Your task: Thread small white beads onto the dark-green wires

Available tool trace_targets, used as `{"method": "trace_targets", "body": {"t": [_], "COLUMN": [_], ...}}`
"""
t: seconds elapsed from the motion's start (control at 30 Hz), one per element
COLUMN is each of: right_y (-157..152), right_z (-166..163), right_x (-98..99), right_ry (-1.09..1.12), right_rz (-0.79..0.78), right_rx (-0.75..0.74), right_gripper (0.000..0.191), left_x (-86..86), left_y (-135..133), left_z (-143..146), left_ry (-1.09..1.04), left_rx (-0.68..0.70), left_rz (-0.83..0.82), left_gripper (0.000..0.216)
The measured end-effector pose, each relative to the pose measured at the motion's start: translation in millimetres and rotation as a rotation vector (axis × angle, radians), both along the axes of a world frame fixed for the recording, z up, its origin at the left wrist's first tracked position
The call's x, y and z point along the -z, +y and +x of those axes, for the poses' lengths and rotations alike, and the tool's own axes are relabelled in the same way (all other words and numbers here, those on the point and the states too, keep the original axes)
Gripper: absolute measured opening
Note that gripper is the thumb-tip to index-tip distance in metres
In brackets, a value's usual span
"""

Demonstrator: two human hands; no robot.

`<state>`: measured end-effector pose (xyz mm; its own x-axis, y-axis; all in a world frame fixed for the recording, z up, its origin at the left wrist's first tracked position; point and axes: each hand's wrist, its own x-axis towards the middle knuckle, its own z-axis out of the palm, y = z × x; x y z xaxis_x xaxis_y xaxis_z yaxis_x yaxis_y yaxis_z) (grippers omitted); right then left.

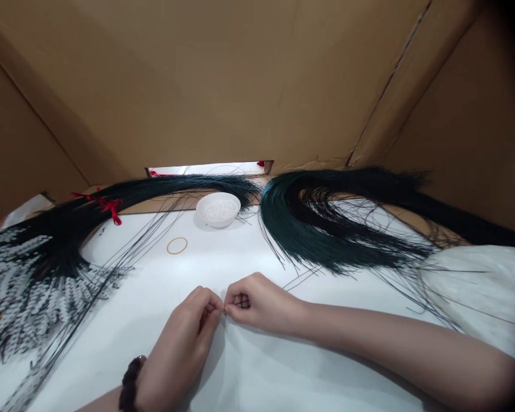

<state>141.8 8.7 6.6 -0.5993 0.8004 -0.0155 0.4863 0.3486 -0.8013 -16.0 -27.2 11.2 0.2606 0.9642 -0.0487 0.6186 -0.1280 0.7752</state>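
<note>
My left hand (193,320) is closed in a pinch at the lower middle, its fingertips almost touching those of my right hand (255,300). Something tiny shows between the two sets of fingertips, too small to name. My right hand is pinched on a thin dark strand (298,279), which shows inside the curl of its fingers and comes out behind the wrist. Beyond the hands stands a white bowl (218,220) with small whitish pieces in it. A yellow rubber band (177,246) lies left of the bowl.
A long bundle of dark strands (154,186), tied with red ribbon (107,204), fans into white-sleeved ends (21,297) at left. Another dark green bundle (278,217) curves at right, near a white plastic bag (480,286). Cardboard walls (206,86) enclose the white table (133,320).
</note>
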Motion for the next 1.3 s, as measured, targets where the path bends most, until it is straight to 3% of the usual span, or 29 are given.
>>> {"method": "trace_targets", "body": {"t": [0.33,0.53,0.67,0.8,0.87,1.1,1.3], "right_y": [2,5,8,7,6,7,10], "right_z": [2,3,4,4,4,1,-1], "right_x": [4.5,10.0,12.2,12.5,12.8,18.2,21.3], "right_ry": [0.133,0.148,0.157,0.206,0.214,0.254,0.29], "right_rz": [0.004,0.176,0.239,0.218,0.206,0.161,0.097], "right_rx": [0.056,0.049,0.073,0.083,0.064,0.043,0.039], "right_gripper": [0.018,0.021,0.02,0.021,0.022,0.021,0.021], "left_x": [-12.8,-21.2,-35.5,-55.3,-61.3,-51.3,-28.7], "left_y": [13,27,44,83,112,208,228], "left_z": [3,2,-1,-2,0,20,27], "left_ry": [-0.007,0.048,0.117,0.182,0.32,0.516,0.684], "left_rx": [-0.021,0.038,0.117,0.044,0.056,0.243,0.317], "left_rz": [-0.001,0.025,0.036,0.307,0.41,0.224,0.111], "left_gripper": [0.014,0.012,0.012,0.019,0.02,0.016,0.025]}}
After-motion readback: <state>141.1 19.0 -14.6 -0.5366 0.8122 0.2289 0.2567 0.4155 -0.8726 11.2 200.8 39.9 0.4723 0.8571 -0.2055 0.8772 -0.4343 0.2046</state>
